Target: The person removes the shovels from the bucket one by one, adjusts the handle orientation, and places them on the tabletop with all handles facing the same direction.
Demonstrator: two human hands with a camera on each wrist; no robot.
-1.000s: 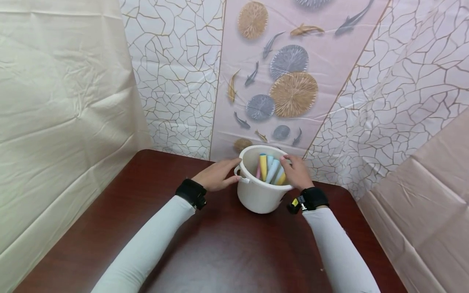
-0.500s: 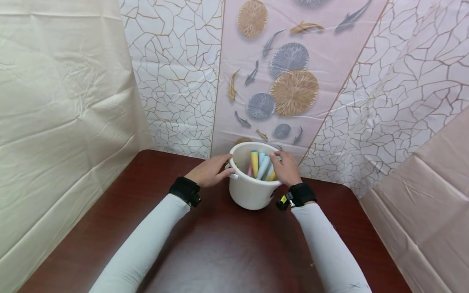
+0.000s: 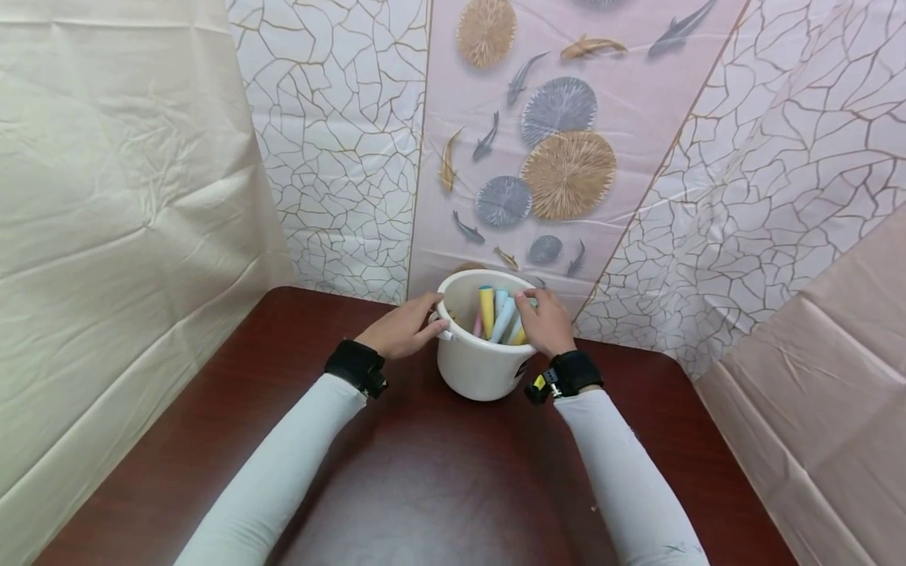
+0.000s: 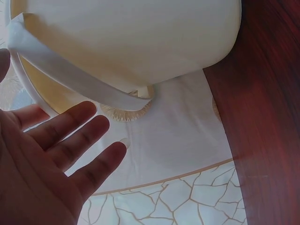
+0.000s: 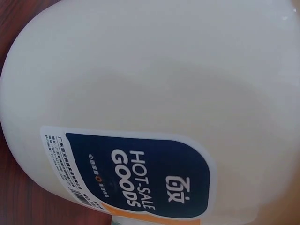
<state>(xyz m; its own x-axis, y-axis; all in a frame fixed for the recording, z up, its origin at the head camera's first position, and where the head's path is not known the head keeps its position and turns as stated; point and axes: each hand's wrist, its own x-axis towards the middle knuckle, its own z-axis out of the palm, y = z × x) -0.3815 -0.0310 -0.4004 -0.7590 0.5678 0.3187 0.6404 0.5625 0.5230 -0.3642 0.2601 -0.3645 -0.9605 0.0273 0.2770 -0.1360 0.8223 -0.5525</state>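
A white bucket (image 3: 477, 373) stands at the back of the table in the head view. Inside are several thick tapered sticks (image 3: 503, 318) in yellow, light blue and pink. My left hand (image 3: 399, 326) is at the bucket's left rim, thumb and index fingertip touching its edge. In the left wrist view its other fingers (image 4: 77, 140) reach out loosely beside the white handle (image 4: 79, 77). On the right, my right hand (image 3: 546, 322) grips the rim, thumb on top. The right wrist view shows the bucket's wall with a dark blue label (image 5: 140, 173); the right fingers are outside that view.
The dark red-brown table (image 3: 425, 487) has rounded back corners. A patterned cloth (image 3: 340, 157) hangs right behind the bucket. Cream cloth (image 3: 127, 220) hangs along the left side, and pinkish cloth (image 3: 814, 393) along the right.
The bucket has shifted left and slightly back, and both hands have travelled with it. The sticks inside have moved along with the bucket.
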